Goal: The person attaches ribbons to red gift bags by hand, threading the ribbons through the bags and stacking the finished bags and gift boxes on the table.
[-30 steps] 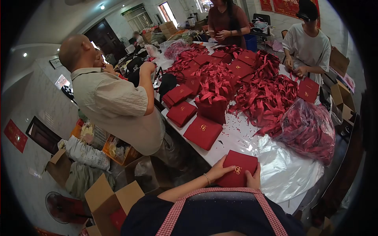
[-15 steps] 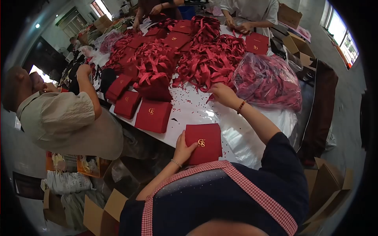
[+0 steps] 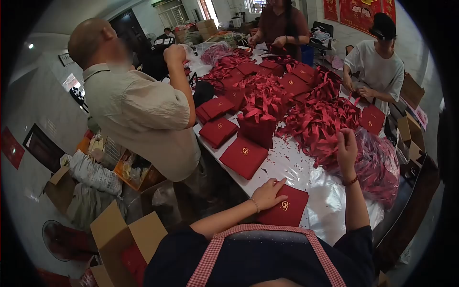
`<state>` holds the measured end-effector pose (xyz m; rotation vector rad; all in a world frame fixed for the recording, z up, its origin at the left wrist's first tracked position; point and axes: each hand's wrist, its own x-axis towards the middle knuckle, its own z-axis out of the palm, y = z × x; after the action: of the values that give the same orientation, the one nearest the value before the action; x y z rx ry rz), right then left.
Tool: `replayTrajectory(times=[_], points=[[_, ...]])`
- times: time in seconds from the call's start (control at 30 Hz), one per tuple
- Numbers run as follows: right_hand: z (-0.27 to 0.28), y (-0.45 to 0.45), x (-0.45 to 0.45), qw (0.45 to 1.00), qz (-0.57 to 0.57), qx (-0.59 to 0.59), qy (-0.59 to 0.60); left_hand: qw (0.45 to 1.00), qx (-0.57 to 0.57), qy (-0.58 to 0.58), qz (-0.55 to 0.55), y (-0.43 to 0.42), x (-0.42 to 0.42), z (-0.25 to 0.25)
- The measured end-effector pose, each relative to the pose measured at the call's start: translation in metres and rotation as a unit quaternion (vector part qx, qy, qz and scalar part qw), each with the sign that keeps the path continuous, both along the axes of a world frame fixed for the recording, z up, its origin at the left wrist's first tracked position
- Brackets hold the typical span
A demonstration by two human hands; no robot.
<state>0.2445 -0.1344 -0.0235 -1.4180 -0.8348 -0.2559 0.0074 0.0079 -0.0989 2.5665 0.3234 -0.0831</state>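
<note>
A red bag [image 3: 292, 214] with a gold monogram lies at the near edge of the white table. My left hand [image 3: 267, 195] rests on its upper left part, fingers stretched out and apart. Over the right side of the table, my right hand [image 3: 347, 148] is raised with its fingers curled together; whether something small is between them is hidden. Just beyond it lies a heap of red ribbon handles [image 3: 320, 119]. A clear plastic sack [image 3: 380, 167] of red items sits close to its right side.
Stacked red bags [image 3: 245, 157] stand left of my left hand. A person in a beige shirt [image 3: 138, 110] works at left; two others [image 3: 377, 67] are across the table. Open cardboard boxes [image 3: 112, 227] stand on the floor. Small red scraps dot the white tabletop [image 3: 287, 167].
My view has turned left and tilted up. My left hand has shifted from the bag's side to flat on top of it. My right hand is now raised, fingers upward.
</note>
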Motion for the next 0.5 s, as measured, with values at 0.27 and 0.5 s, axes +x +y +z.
replayTrajectory(times=[0.27, 0.5], points=[[0.006, -0.033, -0.110, 0.977, 0.094, -0.189, 0.016, 0.991, 0.096, 0.037, -0.080, 0.003, 0.009, -0.001], [-0.113, -0.028, -0.171, 0.869, 0.313, -0.193, 0.329, 0.965, 0.188, -0.076, -0.168, -0.002, 0.005, 0.031]])
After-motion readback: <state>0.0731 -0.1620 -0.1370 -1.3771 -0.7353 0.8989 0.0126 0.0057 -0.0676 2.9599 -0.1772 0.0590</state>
